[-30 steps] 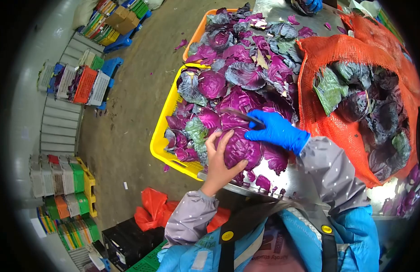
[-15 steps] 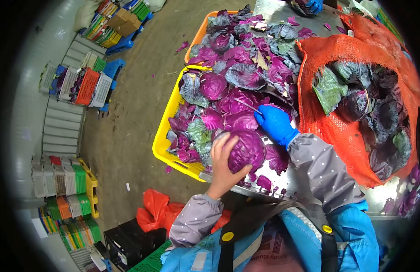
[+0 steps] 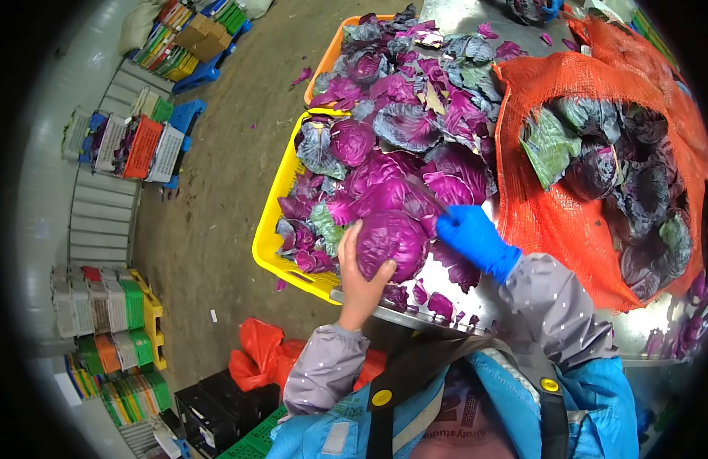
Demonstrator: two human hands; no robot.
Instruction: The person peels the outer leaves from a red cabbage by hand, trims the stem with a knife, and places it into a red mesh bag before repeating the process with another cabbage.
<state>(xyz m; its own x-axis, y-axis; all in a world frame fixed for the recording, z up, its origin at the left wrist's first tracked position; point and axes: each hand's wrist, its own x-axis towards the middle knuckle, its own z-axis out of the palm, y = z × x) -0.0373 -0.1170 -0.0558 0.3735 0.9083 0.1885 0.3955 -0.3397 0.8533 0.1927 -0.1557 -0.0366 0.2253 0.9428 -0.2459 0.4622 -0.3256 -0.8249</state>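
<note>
My left hand [image 3: 359, 277], bare, is wrapped round the near side of a peeled red cabbage [image 3: 394, 245], which sits at the edge between the yellow crate [image 3: 264, 246] and the metal table [image 3: 465, 310]. In its blue glove, my right hand [image 3: 476, 236] grips a knife [image 3: 424, 188] just right of the cabbage. The blade points up and left over purple leaves. Trimmed leaves and another cabbage [image 3: 352, 143] fill the crate. Small purple leaf scraps [image 3: 440, 306] lie on the metal near my hands.
An orange crate [image 3: 327, 65] heaped with leaves stands beyond the yellow one. To the right, an open orange mesh sack [image 3: 537, 222] holds dark cabbages. Another person's blue-gloved hand [image 3: 551, 9] holds a cabbage at the top. Stacked crates [image 3: 102, 302] stand along the left wall.
My left hand has shifted slightly left and down with the cabbage. My right hand has moved down and right with the knife, whose blade has turned and now shows broader.
</note>
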